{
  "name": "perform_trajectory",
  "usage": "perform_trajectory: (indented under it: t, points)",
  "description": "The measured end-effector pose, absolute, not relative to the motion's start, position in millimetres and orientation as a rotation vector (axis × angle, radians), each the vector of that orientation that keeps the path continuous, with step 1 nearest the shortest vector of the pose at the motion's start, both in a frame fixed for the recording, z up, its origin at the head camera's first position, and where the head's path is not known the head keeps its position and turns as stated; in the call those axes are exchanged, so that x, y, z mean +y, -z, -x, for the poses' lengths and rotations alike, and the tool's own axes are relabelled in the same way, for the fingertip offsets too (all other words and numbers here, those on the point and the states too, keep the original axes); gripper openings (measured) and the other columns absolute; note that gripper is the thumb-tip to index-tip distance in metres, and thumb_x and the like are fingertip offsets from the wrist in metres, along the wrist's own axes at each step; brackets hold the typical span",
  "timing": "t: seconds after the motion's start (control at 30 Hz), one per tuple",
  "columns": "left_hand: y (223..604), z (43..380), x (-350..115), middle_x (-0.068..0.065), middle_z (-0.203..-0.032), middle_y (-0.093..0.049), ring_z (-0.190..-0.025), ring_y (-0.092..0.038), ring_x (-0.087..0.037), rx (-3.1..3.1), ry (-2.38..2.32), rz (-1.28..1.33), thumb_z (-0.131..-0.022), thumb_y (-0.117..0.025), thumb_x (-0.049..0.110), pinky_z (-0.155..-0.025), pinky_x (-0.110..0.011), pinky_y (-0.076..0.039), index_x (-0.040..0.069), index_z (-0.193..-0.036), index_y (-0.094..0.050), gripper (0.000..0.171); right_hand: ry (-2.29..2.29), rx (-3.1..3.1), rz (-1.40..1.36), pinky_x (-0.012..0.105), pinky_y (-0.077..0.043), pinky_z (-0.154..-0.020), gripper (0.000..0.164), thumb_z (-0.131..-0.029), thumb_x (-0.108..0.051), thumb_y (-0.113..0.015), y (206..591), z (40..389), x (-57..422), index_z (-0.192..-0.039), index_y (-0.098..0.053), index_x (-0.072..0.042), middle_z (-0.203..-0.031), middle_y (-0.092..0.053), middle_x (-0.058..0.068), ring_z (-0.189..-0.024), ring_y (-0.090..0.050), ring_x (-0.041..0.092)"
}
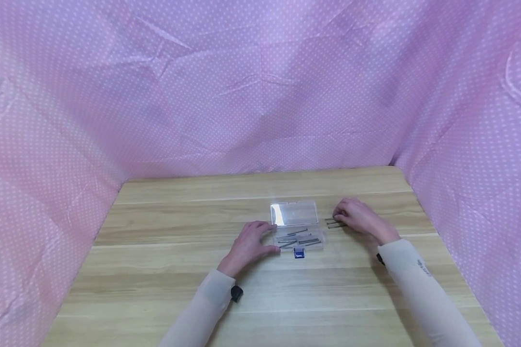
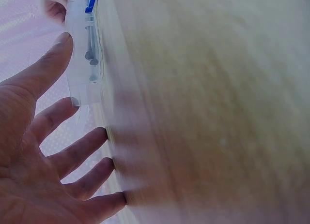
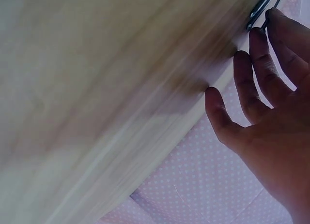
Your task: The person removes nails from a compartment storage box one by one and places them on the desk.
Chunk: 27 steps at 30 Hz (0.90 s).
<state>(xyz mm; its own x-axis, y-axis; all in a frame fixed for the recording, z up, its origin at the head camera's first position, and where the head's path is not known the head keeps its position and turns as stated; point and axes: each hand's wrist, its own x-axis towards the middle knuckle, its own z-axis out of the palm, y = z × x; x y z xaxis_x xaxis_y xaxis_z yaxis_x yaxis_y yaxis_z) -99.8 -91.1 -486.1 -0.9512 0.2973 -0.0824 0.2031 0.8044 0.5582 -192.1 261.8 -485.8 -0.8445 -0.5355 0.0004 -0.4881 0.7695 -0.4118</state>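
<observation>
The left grip [image 1: 246,245] is spread, thumb and index fingertip touching the clear plastic box [image 2: 82,94] just to its right, whose lid [image 1: 301,213] stands open and whose base contains metal fasteners [image 1: 308,241]. The right grip [image 1: 359,216], well right of the box, pinches one loose fastener [image 3: 266,22] between thumb and fingers, with two more [image 1: 335,227] lying on the tabletop [image 1: 178,279] just left of it.

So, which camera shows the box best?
The head view: it shows the box from above, with its open lid and blue tab. The left wrist view catches only part, side-on; the right wrist view shows none.
</observation>
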Motion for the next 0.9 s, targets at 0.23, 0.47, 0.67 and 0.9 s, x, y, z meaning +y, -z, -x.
perform_trajectory:
  t: [0.23, 0.47, 0.67, 0.9]
  points:
    - [486.2, 99.4, -91.1, -0.010, -0.147, -0.057, -0.139, -0.046, -0.033, 2.828, -0.848, -0.403, -0.081, -0.087, 0.045, -0.114, -0.055, -0.041, 0.019, -0.141, -0.064, 0.070, 0.599, 2.857, 0.837, 0.060, -0.050, -0.095, 0.005, -0.094, -0.012, -0.073, 485.9, 192.5, 261.9, -0.097, -0.075, -0.010, -0.101, -0.070, 0.008, -0.101, -0.064, 0.036]
    - [485.6, 99.5, -90.9, -0.010, -0.149, -0.055, -0.140, -0.045, -0.033, 2.821, -0.849, -0.394, -0.082, -0.087, 0.045, -0.115, -0.055, -0.039, 0.020, -0.143, -0.063, 0.070, 0.608, 2.853, 0.867, 0.059, -0.050, -0.093, 0.006, -0.094, -0.014, -0.074, 485.1, 192.5, 261.8, -0.096, -0.075, -0.008, -0.099, -0.070, 0.006, -0.099, -0.064, 0.035]
    - [485.1, 100.5, -91.7, -0.011, -0.148, -0.056, -0.139, -0.046, -0.034, 2.824, -0.862, -0.406, -0.081, -0.087, 0.045, -0.113, -0.056, -0.041, 0.018, -0.142, -0.063, 0.071, 0.623, 2.844, 0.863, 0.059, -0.049, -0.096, 0.005, -0.093, -0.011, -0.074, 484.3, 192.8, 262.4, -0.097, -0.075, -0.009, -0.100, -0.071, 0.007, -0.102, -0.064, 0.035]
    - [484.4, 99.7, -92.0, -0.010, -0.148, -0.056, -0.139, -0.046, -0.033, 2.823, -0.869, -0.399, -0.081, -0.088, 0.045, -0.113, -0.056, -0.042, 0.019, -0.142, -0.064, 0.071, 0.646, 2.841, 0.879, 0.058, -0.050, -0.097, 0.009, -0.094, -0.008, -0.072, 482.8, 189.4, 263.1, -0.102, -0.075, -0.006, -0.102, -0.072, 0.009, -0.102, -0.065, 0.035]
